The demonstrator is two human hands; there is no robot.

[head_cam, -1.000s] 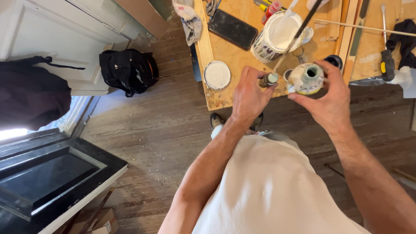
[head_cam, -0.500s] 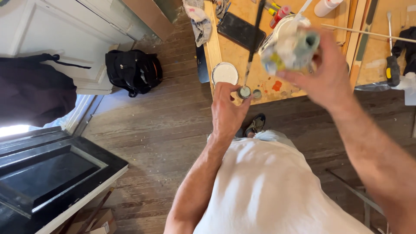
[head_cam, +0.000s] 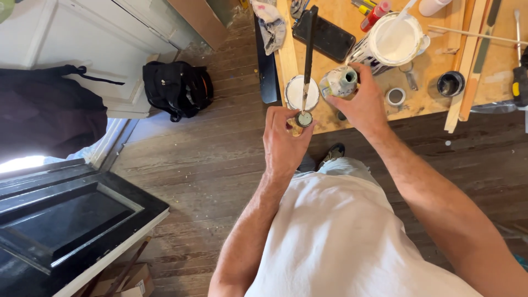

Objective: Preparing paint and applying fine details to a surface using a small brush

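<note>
My left hand (head_cam: 283, 137) pinches a small round cap (head_cam: 304, 119) at the workbench's near edge. A long dark applicator stick (head_cam: 309, 55) rises from the cap and points away from me. My right hand (head_cam: 360, 102) grips a small paint-smeared can (head_cam: 341, 81) just right of the stick, its open neck facing up. The two hands are a short gap apart. A round white lid (head_cam: 297, 88) lies on the bench behind the cap.
On the plywood workbench (head_cam: 423, 104) are an open can of white paint (head_cam: 397, 41) with a stirrer, a black phone (head_cam: 324, 36), a small black cup (head_cam: 451, 83), a metal ring (head_cam: 395, 97), wood strips and a rag (head_cam: 272, 25). A black backpack (head_cam: 176, 88) and black door panel (head_cam: 66, 220) lie on the floor.
The cap came off the can in my left hand. My right hand lifted the can up high, then brought it back down beside the cap.
</note>
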